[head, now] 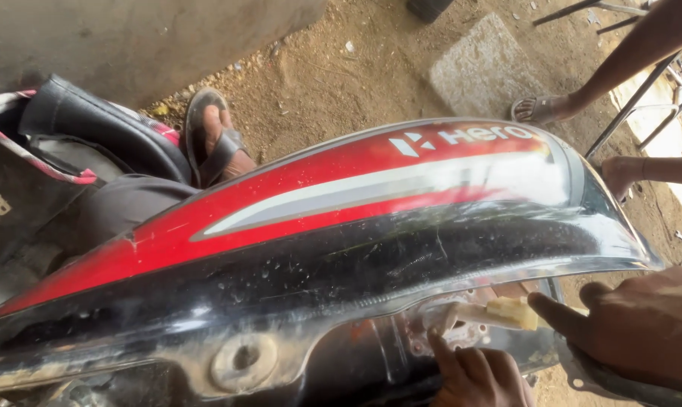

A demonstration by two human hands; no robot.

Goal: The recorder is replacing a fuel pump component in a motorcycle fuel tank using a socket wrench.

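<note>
A: Red and black gloss, a motorcycle fuel tank (341,226) filling the head view, tipped on its side with the underside toward the camera. Pale plastic connector (513,312) just under the tank's lower edge, at the right.

B: Grips?

A: Right hand (635,332) with forefinger stretched out, tip touching the connector, other fingers folded; not closed round it. Left hand (480,373) below, one finger raised toward the white fitting beside it, nothing pinched as far as visible.

B: Risks?

A: Could snap the brittle-looking plastic if pried sideways. Could slide or roll, given the smooth paint and no hand steadying the tank. Could scratch on the gritty dirt floor (341,68).

B: Hidden?

A: Most of the left hand cut off by the frame edge. Wiring behind the connector blurred. Another person's sandalled foot (214,143) behind the tank, and more legs at top right, only partly seen.
</note>
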